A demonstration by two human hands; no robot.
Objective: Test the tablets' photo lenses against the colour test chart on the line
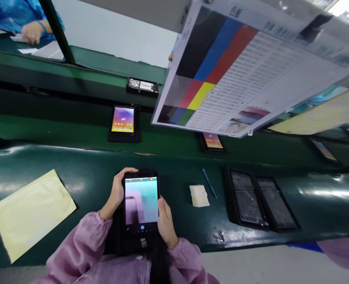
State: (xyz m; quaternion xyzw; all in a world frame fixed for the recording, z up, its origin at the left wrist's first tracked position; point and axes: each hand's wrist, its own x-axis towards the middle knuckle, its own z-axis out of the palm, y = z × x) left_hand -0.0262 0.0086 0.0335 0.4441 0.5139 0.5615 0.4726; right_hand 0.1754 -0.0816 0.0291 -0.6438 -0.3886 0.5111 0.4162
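Both my hands hold a black-cased tablet upright in front of me, near the table's front edge. Its lit screen shows a camera picture in teal and grey with a blue round button below. My left hand wraps the tablet's left side, fingers reaching over the top corner. Along the right edge, my right hand grips with the thumb at the front; its other fingers are partly hidden behind. Beneath the tablet something dark lies in my lap area, hard to make out. Pink sleeves cover both my forearms.
A yellow sheet lies left. To the right are a folded cloth, a blue pen and two dark tablets. Lit tablets stand on the back ledge beside an opened device. A chart board hangs overhead. Another person's hand shows top left.
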